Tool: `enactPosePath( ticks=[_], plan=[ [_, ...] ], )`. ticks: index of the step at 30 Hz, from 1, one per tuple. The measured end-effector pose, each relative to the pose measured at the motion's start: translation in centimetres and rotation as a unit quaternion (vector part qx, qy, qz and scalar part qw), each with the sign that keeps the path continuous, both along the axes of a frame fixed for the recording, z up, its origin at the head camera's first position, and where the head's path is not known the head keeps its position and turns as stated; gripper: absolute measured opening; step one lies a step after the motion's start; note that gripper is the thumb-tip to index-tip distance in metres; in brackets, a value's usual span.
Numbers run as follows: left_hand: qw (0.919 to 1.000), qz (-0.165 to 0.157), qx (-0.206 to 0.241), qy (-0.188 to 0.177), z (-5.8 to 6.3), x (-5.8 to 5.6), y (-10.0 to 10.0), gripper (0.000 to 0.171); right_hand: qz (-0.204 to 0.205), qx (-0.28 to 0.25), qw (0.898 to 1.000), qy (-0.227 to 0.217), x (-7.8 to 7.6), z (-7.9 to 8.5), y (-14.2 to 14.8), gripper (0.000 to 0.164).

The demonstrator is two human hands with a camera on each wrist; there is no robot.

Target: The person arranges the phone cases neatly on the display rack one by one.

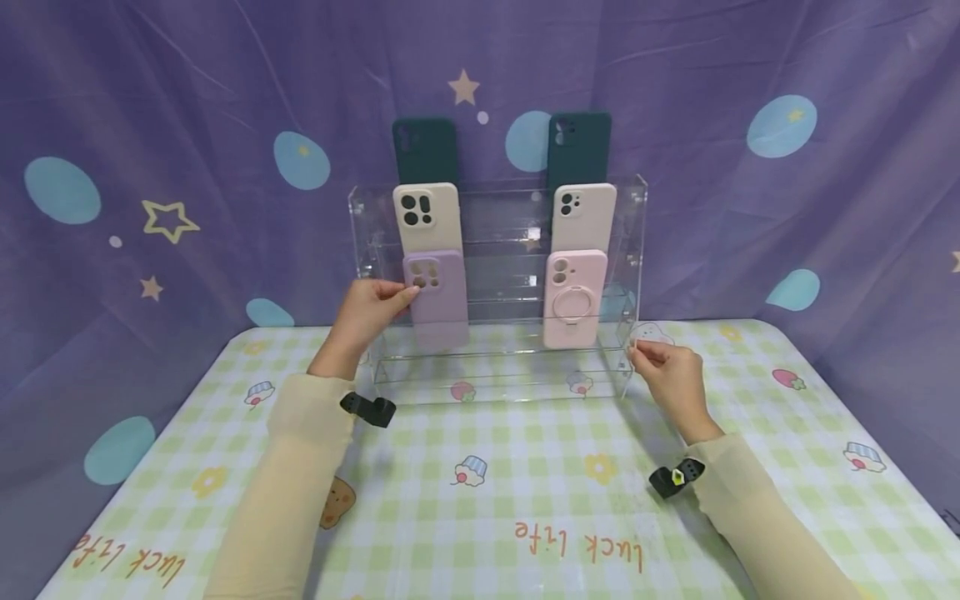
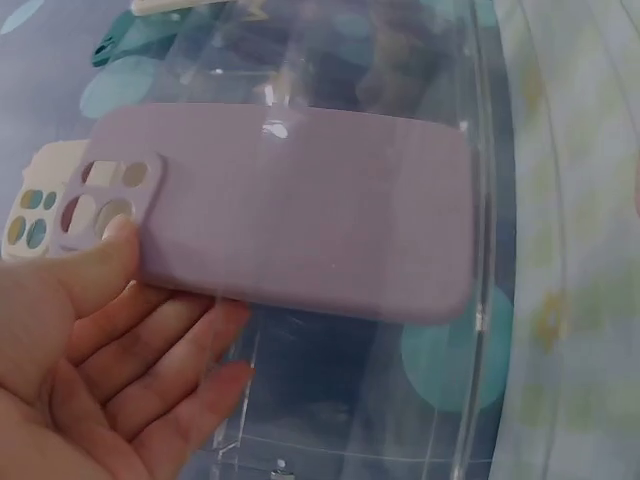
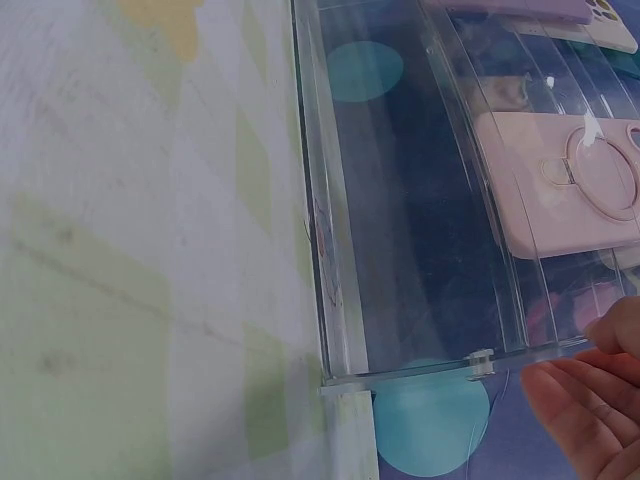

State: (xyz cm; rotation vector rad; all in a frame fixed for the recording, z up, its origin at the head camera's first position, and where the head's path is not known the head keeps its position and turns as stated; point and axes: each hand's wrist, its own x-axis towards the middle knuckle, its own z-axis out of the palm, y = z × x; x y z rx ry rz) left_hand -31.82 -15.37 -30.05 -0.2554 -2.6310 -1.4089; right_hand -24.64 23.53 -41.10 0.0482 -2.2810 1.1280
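A clear acrylic display rack point(image 1: 502, 354) with stepped tiers stands at the back of the table. My left hand point(image 1: 372, 308) pinches a lilac phone case point(image 1: 442, 312) by its camera-cutout end, thumb at the cutouts and fingers behind. This case point(image 2: 310, 210) stands upright in a lower tier, in front of a cream phone case point(image 1: 441, 229). On the rack's right side, my right hand point(image 1: 671, 379) pinches the edge of the side panel between thumb and fingers. Near it, a pink phone case point(image 1: 573, 329) with a ring on its back leans in the same tier as the lilac one.
Behind the pink case stands a pale pinkish-white phone case point(image 1: 588, 229). Dark green phone cases point(image 1: 429, 154) top both columns. A green checked tablecloth point(image 1: 540, 483) covers the table, and a purple patterned curtain point(image 1: 675, 75) hangs right behind the rack.
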Motion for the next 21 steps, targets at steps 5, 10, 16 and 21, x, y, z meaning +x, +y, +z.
enactPosePath(
  ticks=[5, 10, 16, 21],
  plan=[
    [0.9971, 0.046, -0.038, 0.049, -0.5, 0.3, -0.1, 0.037, -0.002, 0.005, 1.000, 0.000, 0.0, 0.0, 0.0, 0.019],
    [0.9881, 0.079, -0.068, 0.113, -0.9, 0.6, 0.2, 0.036, 0.000, 0.006, 1.000, 0.006, 0.0, 0.1, 0.0, 0.019],
    [0.9800, 0.091, -0.079, 0.158, -1.1, 0.6, 0.4, 0.035, 0.004, 0.001, 1.000, 0.006, 0.0, 0.0, 0.1, 0.019],
    [0.9816, 0.085, -0.055, 0.162, -1.1, 0.6, 0.3, 0.032, 0.000, 0.003, 1.000, 0.003, 0.0, -0.1, 0.1, 0.019]
  ],
)
